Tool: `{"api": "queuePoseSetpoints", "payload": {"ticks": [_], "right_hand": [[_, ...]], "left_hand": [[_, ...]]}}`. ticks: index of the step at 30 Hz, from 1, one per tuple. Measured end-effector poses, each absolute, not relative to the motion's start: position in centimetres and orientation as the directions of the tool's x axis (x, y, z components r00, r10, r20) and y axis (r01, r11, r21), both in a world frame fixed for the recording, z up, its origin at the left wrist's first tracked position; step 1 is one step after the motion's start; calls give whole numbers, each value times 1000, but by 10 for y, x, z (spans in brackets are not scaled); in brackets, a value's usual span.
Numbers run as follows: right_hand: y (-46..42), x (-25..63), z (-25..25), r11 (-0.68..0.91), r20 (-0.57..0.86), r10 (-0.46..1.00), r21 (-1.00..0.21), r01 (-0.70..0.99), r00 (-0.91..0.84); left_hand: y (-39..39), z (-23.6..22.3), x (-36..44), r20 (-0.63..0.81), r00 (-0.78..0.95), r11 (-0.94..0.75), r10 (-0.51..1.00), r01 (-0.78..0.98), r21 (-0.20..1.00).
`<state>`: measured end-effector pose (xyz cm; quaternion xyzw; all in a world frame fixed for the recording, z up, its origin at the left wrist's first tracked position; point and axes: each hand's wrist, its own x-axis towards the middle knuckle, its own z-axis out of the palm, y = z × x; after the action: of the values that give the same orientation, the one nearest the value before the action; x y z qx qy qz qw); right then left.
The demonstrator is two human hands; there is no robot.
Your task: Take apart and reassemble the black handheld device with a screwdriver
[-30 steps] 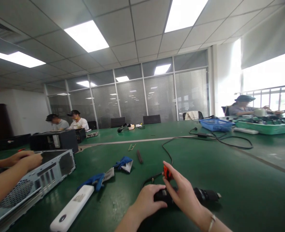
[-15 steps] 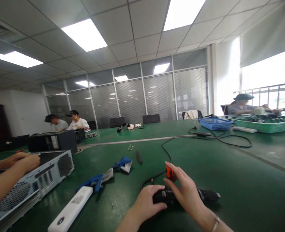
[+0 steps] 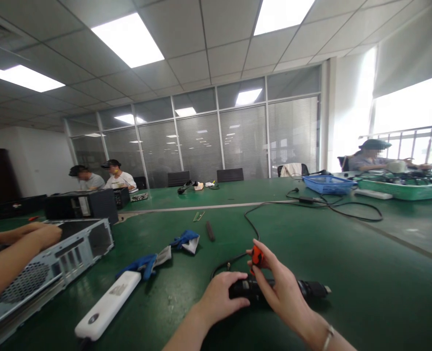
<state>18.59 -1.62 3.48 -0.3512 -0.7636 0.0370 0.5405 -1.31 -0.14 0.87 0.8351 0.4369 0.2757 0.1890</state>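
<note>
My left hand (image 3: 221, 297) is closed around the left part of a long black device (image 3: 250, 290) lying on the green table. A black plug with a metal tip (image 3: 318, 289) shows at its right end. Above the device, my right hand (image 3: 284, 295) pinches a short orange-and-black tool handle (image 3: 257, 256), upright between thumb and fingers, like that of a small screwdriver. Its lower tip, near the device's top, is hard to make out. My right palm hides the device's middle. A black cord (image 3: 225, 265) curves behind my hands.
Left of me, another person's hands (image 3: 42, 236) work at an open metal computer case (image 3: 80, 253). A white power strip (image 3: 109, 304), blue-and-grey gloves (image 3: 143, 265) and a dark stick (image 3: 210, 231) lie on the table. Blue (image 3: 327, 185) and green baskets (image 3: 406, 191) stand at back right.
The view has shifted slightly. My left hand stays on the black device. The orange-and-black handle has turned a little between my right fingers and stays upright over the device.
</note>
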Motion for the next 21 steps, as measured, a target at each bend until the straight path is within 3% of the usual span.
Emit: {"api": "queuePoseSetpoints", "payload": {"ticks": [15, 21], "right_hand": [[-17, 186, 36, 727, 783, 605, -470, 500, -144], [-11, 189, 34, 736, 822, 566, -535, 414, 56]], "left_hand": [[-1, 10, -13, 302, 482, -565, 822, 630, 532], [-2, 11, -12, 276, 488, -555, 828, 639, 532]]}}
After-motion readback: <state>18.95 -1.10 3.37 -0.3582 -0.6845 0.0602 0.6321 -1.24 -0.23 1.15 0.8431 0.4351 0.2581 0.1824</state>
